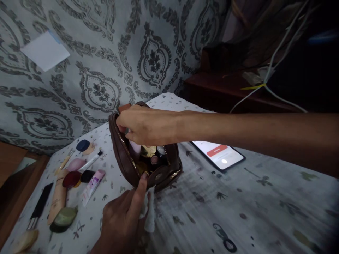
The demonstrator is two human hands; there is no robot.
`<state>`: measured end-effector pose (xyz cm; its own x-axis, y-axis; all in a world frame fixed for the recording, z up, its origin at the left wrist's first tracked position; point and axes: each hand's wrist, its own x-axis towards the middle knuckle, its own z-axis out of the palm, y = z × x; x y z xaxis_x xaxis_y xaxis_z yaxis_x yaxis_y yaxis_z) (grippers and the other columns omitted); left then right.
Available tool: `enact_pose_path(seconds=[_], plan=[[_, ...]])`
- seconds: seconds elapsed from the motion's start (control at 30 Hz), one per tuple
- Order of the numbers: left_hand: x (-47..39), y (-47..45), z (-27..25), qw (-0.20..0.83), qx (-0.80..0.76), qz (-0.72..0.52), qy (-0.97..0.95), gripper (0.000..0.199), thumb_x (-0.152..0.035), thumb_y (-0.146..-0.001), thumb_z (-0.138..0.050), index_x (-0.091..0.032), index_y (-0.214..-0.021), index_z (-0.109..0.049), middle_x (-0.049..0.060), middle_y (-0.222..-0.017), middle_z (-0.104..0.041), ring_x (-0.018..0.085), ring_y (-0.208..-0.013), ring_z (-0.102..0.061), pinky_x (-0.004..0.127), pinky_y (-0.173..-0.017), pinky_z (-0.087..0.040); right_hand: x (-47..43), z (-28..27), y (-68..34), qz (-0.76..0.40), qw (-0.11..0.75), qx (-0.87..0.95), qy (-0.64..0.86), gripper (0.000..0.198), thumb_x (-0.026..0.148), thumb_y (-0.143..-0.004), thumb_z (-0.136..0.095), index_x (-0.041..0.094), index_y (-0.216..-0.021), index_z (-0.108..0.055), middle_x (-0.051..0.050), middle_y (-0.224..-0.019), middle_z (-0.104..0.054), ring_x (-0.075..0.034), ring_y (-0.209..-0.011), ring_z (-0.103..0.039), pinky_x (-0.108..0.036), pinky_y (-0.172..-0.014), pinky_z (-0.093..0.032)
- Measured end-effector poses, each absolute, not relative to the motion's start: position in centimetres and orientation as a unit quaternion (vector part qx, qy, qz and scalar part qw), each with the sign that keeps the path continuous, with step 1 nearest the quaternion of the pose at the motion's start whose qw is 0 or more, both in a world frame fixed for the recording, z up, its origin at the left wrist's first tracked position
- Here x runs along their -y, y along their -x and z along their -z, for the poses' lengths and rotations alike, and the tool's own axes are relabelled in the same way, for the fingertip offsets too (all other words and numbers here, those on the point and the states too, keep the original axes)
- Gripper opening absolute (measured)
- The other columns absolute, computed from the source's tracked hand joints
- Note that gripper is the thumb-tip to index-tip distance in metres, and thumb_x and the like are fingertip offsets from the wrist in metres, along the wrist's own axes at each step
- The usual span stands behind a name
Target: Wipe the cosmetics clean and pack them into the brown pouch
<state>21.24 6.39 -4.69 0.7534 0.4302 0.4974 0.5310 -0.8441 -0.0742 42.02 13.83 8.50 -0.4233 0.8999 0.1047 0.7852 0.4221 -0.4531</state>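
A brown zippered makeup bag (120, 153) lies unzipped on the patterned cloth, with several cosmetics inside, among them a yellow item (148, 151) and a dark round-topped one (154, 159). My right hand (148, 125) reaches into its far side from the right. Those fingers are curled, their tips partly hidden behind the bag's rim, and I cannot make out what is in them. At the near edge my left hand (123, 215) grips the bag, index finger on the rim. A white tissue-like piece (150, 213) hangs beside that hand.
Left of the bag lie a pink sponge (76, 164), a pink tube (93, 184), a beige tube (57, 195), a green item (63, 216) and a black-handled comb (42, 201). A lit phone (225, 157) lies right, under my forearm. Cables (265, 84) hang behind; a wallpapered wall (106, 53) borders the cloth.
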Motion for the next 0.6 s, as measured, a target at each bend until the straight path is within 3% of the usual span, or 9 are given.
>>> enact_pose_path(seconds=[0.13, 0.3, 0.5, 0.6], plan=[[-6.3, -21.4, 4.6, 0.099, 0.260, 0.235, 0.931, 0.065, -0.012, -0.096, -0.041, -0.011, -0.156, -0.018, 0.007, -0.082, -0.076, 0.016, -0.064, -0.072, 0.023, -0.052, -0.055, -14.2, -8.0, -41.9, -0.124, 0.164, 0.851, 0.483, 0.014, 0.000, -0.079, -0.057, 0.008, -0.081, -0.068, -0.008, -0.081, -0.071, -0.018, -0.069, -0.065, -0.027, -0.062, -0.044], [-6.0, -21.6, 4.4, 0.097, 0.262, 0.241, 0.929, 0.064, -0.013, -0.097, -0.043, -0.011, -0.156, -0.018, 0.005, -0.077, -0.074, 0.016, -0.060, -0.071, 0.023, -0.050, -0.055, -14.0, -7.5, -42.2, -0.095, 0.201, 0.860, 0.459, 0.016, 0.002, -0.080, -0.053, 0.009, -0.082, -0.067, -0.010, -0.083, -0.071, -0.020, -0.074, -0.064, -0.028, -0.063, -0.042], [-6.0, -21.7, 4.2, 0.108, 0.261, 0.237, 0.930, 0.061, -0.015, -0.097, -0.042, -0.009, -0.155, -0.022, 0.008, -0.082, -0.076, 0.016, -0.061, -0.071, 0.023, -0.049, -0.054, -13.8, -7.7, -42.2, -0.159, 0.178, 0.829, 0.507, 0.008, 0.010, -0.083, -0.062, 0.012, -0.085, -0.069, -0.005, -0.070, -0.067, -0.016, -0.073, -0.063, -0.025, -0.064, -0.043], [-6.2, -21.7, 4.3, 0.114, 0.258, 0.236, 0.930, 0.061, -0.014, -0.097, -0.042, -0.008, -0.154, -0.023, 0.009, -0.085, -0.076, 0.016, -0.061, -0.071, 0.024, -0.050, -0.054, -13.9, -7.1, -42.8, -0.151, 0.205, 0.837, 0.485, 0.010, 0.017, -0.086, -0.061, 0.013, -0.089, -0.069, -0.004, -0.075, -0.067, -0.016, -0.074, -0.062, -0.024, -0.062, -0.040]])
